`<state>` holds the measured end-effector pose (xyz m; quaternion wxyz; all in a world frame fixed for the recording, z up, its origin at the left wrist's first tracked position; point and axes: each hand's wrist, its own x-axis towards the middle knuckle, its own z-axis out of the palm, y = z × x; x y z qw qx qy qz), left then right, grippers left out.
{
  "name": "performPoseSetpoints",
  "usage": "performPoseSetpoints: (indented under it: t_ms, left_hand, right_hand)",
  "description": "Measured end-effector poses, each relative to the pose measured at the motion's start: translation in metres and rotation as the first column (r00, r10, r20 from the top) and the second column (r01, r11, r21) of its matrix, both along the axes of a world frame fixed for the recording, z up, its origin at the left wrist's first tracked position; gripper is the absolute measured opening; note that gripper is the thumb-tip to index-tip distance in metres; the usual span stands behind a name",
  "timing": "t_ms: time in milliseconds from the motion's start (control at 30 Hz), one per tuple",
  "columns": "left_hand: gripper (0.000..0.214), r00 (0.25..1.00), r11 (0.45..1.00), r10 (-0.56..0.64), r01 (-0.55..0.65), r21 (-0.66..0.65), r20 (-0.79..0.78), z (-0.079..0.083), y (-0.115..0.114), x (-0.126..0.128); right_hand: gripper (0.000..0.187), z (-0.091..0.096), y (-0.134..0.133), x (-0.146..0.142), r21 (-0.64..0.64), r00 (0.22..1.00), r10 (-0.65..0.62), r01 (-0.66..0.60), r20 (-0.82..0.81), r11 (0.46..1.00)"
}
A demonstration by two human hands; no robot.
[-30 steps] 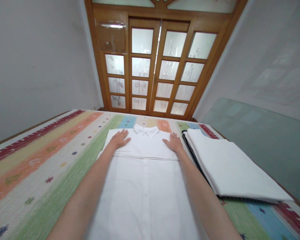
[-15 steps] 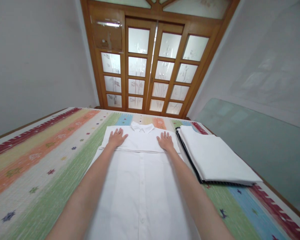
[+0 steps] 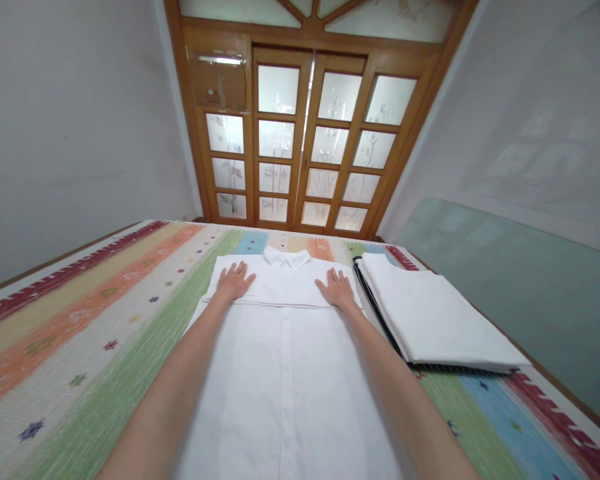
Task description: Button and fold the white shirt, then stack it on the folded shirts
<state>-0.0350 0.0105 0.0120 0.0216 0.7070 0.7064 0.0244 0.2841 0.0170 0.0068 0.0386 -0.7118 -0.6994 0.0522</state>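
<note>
A white button-up shirt (image 3: 260, 373) lies spread in front of me, its collar (image 3: 286, 257) at the far end and its button line running toward me. Across the upper part a fold makes a horizontal edge just below my hands. My left hand (image 3: 234, 281) rests flat on the left shoulder area, fingers spread. On the opposite shoulder area my right hand (image 3: 336, 288) lies flat too, fingers apart. Neither hand grips the cloth. The shirt's near end runs out of view between my forearms.
Right of the shirt sits a stack of folded white cloth (image 3: 440, 313) with a dark layer beneath. A striped, patterned cloth (image 3: 95, 320) covers the table. Behind stand wooden doors with frosted panes (image 3: 279, 138); a pale green panel (image 3: 510, 267) is at the right.
The view has tilted slightly, so everything sits a little lower in the picture. Both hands stay flat at about the same spots on the shirt.
</note>
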Motion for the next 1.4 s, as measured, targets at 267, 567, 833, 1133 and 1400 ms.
performPoseSetpoints:
  t_ms: [267,567,833,1133,1400]
  left_hand:
    - [0.066,1.000,1.000,0.013,-0.013,-0.010,0.009,0.000,0.000,0.002]
    - [0.063,1.000,0.999,0.019,-0.019,0.045,0.008,-0.008,0.005,0.001]
    - [0.063,1.000,0.996,0.013,-0.013,0.085,0.000,-0.009,0.003,0.002]
    - [0.064,1.000,0.997,0.015,-0.016,0.070,0.012,-0.012,0.007,0.001]
    - [0.064,0.999,0.998,0.021,-0.022,0.058,0.026,-0.009,0.005,0.001]
  right_hand:
    - [0.076,0.000,0.006,-0.006,0.045,0.997,-0.073,0.074,-0.020,0.996]
    - [0.059,0.007,0.044,-0.091,0.293,0.953,0.300,-0.277,-0.038,0.915]
    - [0.055,0.002,0.074,-0.140,0.212,0.890,0.452,-0.429,-0.069,0.878]
    - [0.060,-0.001,0.084,-0.140,0.168,0.917,0.390,-0.373,-0.086,0.913]
    - [0.068,-0.002,0.067,-0.135,0.136,0.929,0.371,-0.365,-0.014,0.921]
